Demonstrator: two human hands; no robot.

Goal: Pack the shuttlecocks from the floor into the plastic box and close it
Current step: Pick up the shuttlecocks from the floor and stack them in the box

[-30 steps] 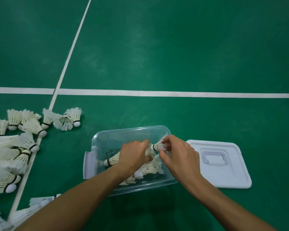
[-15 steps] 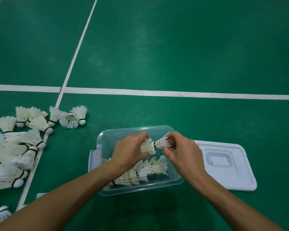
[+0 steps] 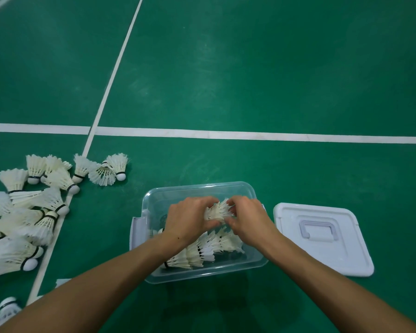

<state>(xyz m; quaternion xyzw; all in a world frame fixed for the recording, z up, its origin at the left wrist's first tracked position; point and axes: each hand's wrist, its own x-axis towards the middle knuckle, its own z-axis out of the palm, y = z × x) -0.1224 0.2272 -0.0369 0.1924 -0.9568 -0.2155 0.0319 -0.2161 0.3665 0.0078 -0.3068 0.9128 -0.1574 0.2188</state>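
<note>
Shuttlecocks (image 3: 218, 211) pinched between left hand (image 3: 189, 218) and right hand (image 3: 249, 221), both closed on feathers above the plastic box (image 3: 251, 192); more nested below, many loose on floor (image 3: 31, 212). Could crush feathers if squeezed hard. Half a second earlier: two held apart; now pushed together. Lid (image 3: 322, 239) beside, off.

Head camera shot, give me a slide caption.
Both hands nest shuttlecocks over an open plastic box, lid beside.

Green floor (image 3: 274, 80) carries loose shuttlecocks (image 3: 29, 212), plastic box (image 3: 202, 276), white lid (image 3: 322, 239).
</note>
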